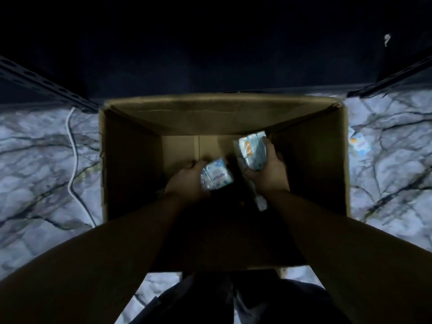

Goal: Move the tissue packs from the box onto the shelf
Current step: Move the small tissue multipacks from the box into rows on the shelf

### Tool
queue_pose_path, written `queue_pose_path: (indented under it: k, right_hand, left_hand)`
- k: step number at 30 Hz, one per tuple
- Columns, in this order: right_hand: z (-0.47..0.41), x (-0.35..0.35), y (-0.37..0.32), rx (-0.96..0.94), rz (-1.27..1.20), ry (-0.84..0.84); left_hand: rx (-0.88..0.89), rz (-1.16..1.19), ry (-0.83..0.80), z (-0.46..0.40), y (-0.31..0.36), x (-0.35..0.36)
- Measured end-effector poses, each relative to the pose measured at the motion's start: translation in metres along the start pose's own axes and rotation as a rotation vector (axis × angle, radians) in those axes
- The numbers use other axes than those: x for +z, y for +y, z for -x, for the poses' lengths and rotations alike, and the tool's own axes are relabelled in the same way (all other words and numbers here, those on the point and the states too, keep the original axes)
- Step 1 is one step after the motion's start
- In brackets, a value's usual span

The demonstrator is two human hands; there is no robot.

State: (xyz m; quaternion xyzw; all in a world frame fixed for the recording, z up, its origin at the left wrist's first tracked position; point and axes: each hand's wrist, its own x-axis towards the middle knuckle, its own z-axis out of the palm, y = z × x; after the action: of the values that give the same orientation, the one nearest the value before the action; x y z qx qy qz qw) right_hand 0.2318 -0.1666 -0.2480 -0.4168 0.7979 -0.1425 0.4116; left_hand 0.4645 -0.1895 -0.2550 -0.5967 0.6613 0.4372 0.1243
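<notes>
An open brown cardboard box (pixel 131 160) stands on the marble floor in front of me, and both my arms reach down into it. My left hand (pixel 184 181) grips a small pale blue tissue pack (pixel 216 175) near the box's middle. Further right, my right hand (pixel 268 169) holds a second, larger tissue pack (pixel 251 150) with an orange mark, tilted up toward the far wall. Another pale piece (pixel 260 201) lies in the dark bottom below my right wrist. The shelf (pixel 210 54) beyond the box is a dark recess.
Slotted metal shelf posts run at the left (pixel 46 85) and right (pixel 392 78). A white cable (pixel 73 164) trails over the marble floor left of the box. One loose tissue pack (pixel 358 143) lies on the floor to the right.
</notes>
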Motion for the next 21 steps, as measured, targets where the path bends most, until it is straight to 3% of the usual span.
queue_pose_path:
  k: [8,21]
  right_hand:
    - [0.097,-0.092,-0.079,-0.136,-0.049,-0.02]
    - [0.258,-0.271,-0.232,-0.343,-0.145,0.082]
  left_hand:
    - [0.034,0.119,0.138,0.118,0.056,-0.082]
    - [0.079,0.238,0.368,0.333,0.168,-0.249]
